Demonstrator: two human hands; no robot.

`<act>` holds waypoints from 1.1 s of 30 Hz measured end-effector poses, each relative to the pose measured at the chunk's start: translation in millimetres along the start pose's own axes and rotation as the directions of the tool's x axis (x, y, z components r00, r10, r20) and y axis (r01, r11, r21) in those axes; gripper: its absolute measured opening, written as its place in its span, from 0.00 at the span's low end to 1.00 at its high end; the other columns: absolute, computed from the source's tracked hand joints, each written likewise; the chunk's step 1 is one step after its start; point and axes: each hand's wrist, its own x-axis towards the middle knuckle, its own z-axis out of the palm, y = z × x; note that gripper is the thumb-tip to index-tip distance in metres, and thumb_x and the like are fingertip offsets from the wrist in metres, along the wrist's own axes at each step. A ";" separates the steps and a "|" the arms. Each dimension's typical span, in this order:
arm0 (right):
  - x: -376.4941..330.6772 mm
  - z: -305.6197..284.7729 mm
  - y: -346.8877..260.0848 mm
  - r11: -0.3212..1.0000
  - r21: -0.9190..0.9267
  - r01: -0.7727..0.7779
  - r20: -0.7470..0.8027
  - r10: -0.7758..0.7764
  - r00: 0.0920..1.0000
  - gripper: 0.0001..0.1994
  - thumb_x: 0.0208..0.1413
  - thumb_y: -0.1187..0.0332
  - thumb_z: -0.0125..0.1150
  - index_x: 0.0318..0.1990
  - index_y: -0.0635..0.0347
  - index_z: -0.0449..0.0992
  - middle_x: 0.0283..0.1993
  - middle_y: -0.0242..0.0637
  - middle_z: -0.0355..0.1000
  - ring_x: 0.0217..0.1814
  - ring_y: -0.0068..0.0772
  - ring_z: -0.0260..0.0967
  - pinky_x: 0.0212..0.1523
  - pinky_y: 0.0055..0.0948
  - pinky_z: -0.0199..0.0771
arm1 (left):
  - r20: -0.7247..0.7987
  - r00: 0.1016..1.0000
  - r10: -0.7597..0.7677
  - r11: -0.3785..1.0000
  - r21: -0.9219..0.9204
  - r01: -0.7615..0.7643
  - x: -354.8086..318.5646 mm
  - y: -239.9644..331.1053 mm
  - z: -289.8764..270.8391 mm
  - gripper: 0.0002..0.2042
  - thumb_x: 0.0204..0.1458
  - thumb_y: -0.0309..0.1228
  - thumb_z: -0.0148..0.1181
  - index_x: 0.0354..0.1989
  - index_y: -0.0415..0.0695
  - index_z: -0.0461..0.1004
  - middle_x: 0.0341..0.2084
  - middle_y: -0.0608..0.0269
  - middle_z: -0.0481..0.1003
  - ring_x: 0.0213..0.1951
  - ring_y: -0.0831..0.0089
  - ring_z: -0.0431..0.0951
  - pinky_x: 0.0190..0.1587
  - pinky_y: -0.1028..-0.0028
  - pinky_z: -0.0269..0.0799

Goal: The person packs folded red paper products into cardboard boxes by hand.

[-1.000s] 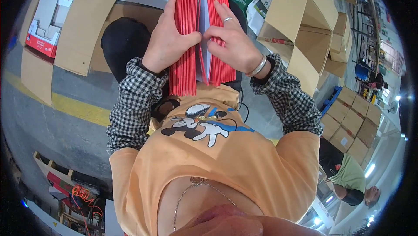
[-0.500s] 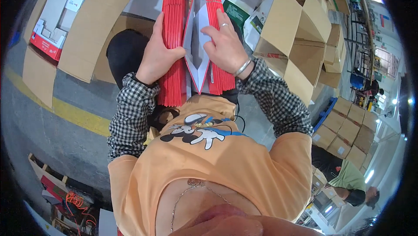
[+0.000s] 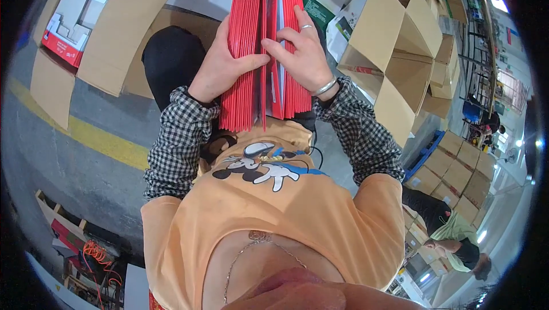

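Observation:
Two bundles of flat folded red cartons stand on edge in front of my body, each with a thin band around it. My left hand (image 3: 222, 71) wraps the outer side of the left bundle (image 3: 245, 30), its thumb laid across the top edges toward the gap. Over the right bundle (image 3: 296, 90) my right hand (image 3: 307, 59) is curled, with thumb and forefinger at the gap's edge. Between the bundles a single red carton (image 3: 263, 95) stands nearly flat, close to the tips of both hands. The undersides of the bundles are hidden.
An open brown carton (image 3: 128, 30) with a red-and-white box (image 3: 71, 30) is at the left. Empty open cartons (image 3: 394, 52) stand at the right. Stacked brown boxes (image 3: 452, 161) and another person (image 3: 457, 235) are farther right. A yellow line (image 3: 108, 144) crosses the floor.
The carton spread open between the bundles has closed to a narrow, nearly flat shape. Both hands have moved slightly right with the bundles, and the gap has narrowed.

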 end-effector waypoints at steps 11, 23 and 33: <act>0.5 -12.2 -1.3 0.998 -0.051 -0.023 0.109 0.029 0.994 0.16 0.53 0.58 0.63 0.41 0.61 0.79 0.68 0.67 0.50 0.73 0.59 0.45 0.68 0.41 0.52 | 0.016 1.000 -0.016 0.998 0.055 0.015 -1.6 3.1 -6.5 0.46 0.45 0.30 0.70 0.68 0.36 0.44 0.56 0.50 0.66 0.56 0.65 0.69 0.58 0.68 0.67; 3.4 -3.3 -3.7 0.990 -0.088 0.107 0.048 -0.103 0.994 0.16 0.51 0.60 0.64 0.43 0.59 0.76 0.64 0.65 0.55 0.68 0.62 0.52 0.65 0.46 0.56 | -0.010 0.999 -0.049 0.999 0.009 0.049 -3.0 3.2 2.4 0.44 0.43 0.29 0.71 0.67 0.37 0.48 0.55 0.53 0.67 0.54 0.67 0.71 0.55 0.69 0.70; 2.3 -0.4 -2.3 1.000 -0.001 0.007 -0.017 -0.007 1.000 0.17 0.49 0.57 0.67 0.41 0.59 0.77 0.63 0.63 0.58 0.70 0.58 0.50 0.65 0.44 0.55 | 0.009 0.997 -0.071 0.993 -0.094 0.072 -1.9 -0.3 8.0 0.45 0.47 0.28 0.69 0.69 0.38 0.42 0.58 0.52 0.64 0.57 0.67 0.69 0.58 0.68 0.68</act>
